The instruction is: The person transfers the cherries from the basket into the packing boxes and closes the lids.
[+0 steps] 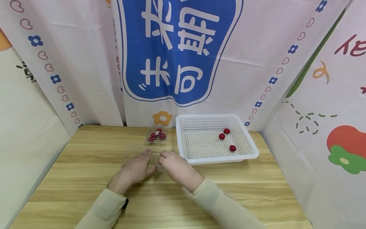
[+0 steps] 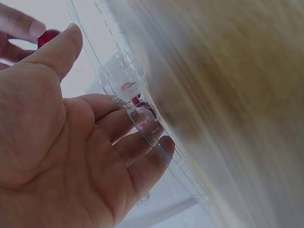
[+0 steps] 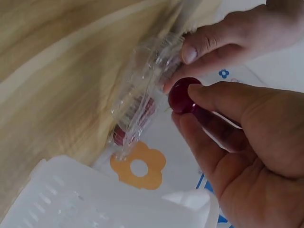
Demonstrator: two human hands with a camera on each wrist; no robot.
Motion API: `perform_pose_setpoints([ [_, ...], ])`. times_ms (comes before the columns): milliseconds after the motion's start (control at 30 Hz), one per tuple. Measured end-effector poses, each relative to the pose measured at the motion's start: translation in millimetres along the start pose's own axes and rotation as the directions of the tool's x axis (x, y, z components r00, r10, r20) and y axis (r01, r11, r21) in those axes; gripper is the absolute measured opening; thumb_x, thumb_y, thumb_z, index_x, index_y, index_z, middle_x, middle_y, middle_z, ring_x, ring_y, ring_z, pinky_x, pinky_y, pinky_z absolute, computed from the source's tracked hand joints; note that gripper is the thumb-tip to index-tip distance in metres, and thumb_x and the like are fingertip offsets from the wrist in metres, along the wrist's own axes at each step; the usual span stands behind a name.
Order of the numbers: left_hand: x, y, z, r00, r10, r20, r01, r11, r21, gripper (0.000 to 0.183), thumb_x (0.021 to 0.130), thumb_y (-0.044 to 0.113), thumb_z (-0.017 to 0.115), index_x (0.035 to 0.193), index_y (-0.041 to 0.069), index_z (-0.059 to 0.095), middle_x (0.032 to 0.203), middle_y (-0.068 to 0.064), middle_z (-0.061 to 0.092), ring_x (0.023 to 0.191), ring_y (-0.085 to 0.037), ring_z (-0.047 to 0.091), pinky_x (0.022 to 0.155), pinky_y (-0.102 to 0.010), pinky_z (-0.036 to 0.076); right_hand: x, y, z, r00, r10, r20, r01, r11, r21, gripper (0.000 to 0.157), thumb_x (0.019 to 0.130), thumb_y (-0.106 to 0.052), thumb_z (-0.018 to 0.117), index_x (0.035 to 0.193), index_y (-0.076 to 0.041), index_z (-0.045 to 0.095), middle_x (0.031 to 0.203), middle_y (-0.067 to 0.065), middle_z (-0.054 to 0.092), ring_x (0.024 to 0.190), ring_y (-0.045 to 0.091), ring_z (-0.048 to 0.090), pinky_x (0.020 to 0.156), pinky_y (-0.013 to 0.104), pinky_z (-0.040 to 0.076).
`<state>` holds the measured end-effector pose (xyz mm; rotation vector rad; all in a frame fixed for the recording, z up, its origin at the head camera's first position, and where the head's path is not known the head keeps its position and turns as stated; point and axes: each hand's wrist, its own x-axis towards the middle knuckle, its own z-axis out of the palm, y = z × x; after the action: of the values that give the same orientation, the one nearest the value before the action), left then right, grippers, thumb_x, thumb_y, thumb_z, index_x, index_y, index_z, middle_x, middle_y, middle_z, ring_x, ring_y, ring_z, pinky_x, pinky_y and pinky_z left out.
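My left hand (image 1: pixel 134 170) holds a clear plastic box (image 1: pixel 128 156) low over the wooden table. In the left wrist view its fingertips curve over the box's rim, seen partly through the plastic, while the thumb lies along the edge. Beside it, my right hand (image 1: pixel 175 165) pinches a dark red cherry (image 3: pixel 183 95) between thumb and fingers, with a thin stem showing. The cherry is right by the box in the right wrist view. In the head view the right hand hides most of that cherry.
Behind the hands stands another clear box (image 1: pixel 157 140) with several cherries inside. To the right is a white perforated basket (image 1: pixel 183 152) holding 3 cherries spread along its right side. Printed cloth (image 1: pixel 143 111) hangs behind the wooden table (image 1: pixel 85 178).
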<state>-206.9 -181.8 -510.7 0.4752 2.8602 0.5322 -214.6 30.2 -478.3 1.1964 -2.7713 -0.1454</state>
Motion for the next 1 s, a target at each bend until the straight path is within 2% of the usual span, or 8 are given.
perform_pose_setpoints([
  [167,0.8,-1.3,0.1,1.000,0.003,-0.002,-0.003,1.000,0.013,0.092,0.119,0.049,0.068,0.177,-0.014,0.034,0.186,-0.037,0.035,0.167,-0.059,0.049,0.139,-0.069,0.046,0,-9,7.6,1.000,0.021,-0.005,-0.021,0.999,-0.030,0.029,0.109,-0.029,0.083,0.133,-0.013,0.086,0.129,-0.001,0.084,0.114,0.014,0.081,0.101,0.020,0.069],
  [367,-0.4,-0.2,-1.4,1.000,-0.001,-0.005,0.001,1.000,0.014,0.091,0.119,0.047,0.069,0.177,-0.014,0.035,0.186,-0.037,0.036,0.166,-0.058,0.051,0.138,-0.067,0.047,0,-14,16.3,0.998,0.053,0.018,-0.053,0.998,-0.022,0.029,0.108,-0.030,0.084,0.133,-0.016,0.086,0.128,-0.003,0.085,0.110,0.011,0.082,0.091,0.018,0.070],
  [500,-1.0,0.3,-2.3,1.000,0.002,-0.008,-0.002,1.000,0.011,0.092,0.119,0.048,0.069,0.176,-0.015,0.035,0.185,-0.038,0.036,0.166,-0.059,0.051,0.138,-0.068,0.047,-1,-14,18.2,0.999,0.046,0.010,-0.046,0.999,-0.026,0.027,0.107,-0.030,0.085,0.131,-0.016,0.087,0.125,-0.004,0.085,0.108,0.010,0.082,0.090,0.016,0.069],
  [667,-1.2,0.7,-2.0,1.000,0.011,-0.011,-0.011,1.000,0.014,0.093,0.119,0.050,0.068,0.176,-0.015,0.035,0.185,-0.038,0.036,0.166,-0.059,0.050,0.138,-0.068,0.047,-4,-9,5.4,0.999,0.041,-0.004,-0.041,0.999,0.020,0.024,0.108,-0.030,0.084,0.126,-0.014,0.086,0.121,-0.003,0.083,0.105,0.011,0.081,0.091,0.019,0.070],
  [733,-1.1,1.0,-1.9,1.000,0.007,-0.008,-0.007,1.000,0.008,0.093,0.119,0.051,0.068,0.176,-0.015,0.035,0.185,-0.038,0.036,0.167,-0.059,0.049,0.138,-0.068,0.046,-5,-6,-2.9,0.999,0.052,-0.004,-0.052,0.997,0.049,0.028,0.108,-0.028,0.086,0.130,-0.012,0.084,0.126,-0.001,0.083,0.109,0.014,0.082,0.093,0.020,0.071],
  [867,-0.9,0.9,-1.2,1.000,-0.003,-0.004,0.003,1.000,0.000,0.093,0.119,0.051,0.068,0.177,-0.014,0.035,0.186,-0.037,0.035,0.167,-0.058,0.049,0.139,-0.068,0.046,-5,2,-16.3,0.997,0.070,-0.018,-0.068,0.995,0.075,0.036,0.105,-0.014,0.089,0.140,-0.010,0.082,0.139,0.003,0.083,0.119,0.019,0.083,0.100,0.023,0.072],
  [1000,-1.0,1.4,-1.3,1.000,-0.007,-0.004,0.007,1.000,0.001,0.095,0.118,0.054,0.067,0.177,-0.013,0.035,0.186,-0.037,0.036,0.168,-0.059,0.048,0.139,-0.069,0.045,-7,13,-27.3,0.995,0.079,-0.064,-0.071,0.991,0.118,0.036,0.108,-0.010,0.085,0.143,-0.008,0.080,0.141,0.006,0.082,0.124,0.022,0.083,0.105,0.028,0.072],
])
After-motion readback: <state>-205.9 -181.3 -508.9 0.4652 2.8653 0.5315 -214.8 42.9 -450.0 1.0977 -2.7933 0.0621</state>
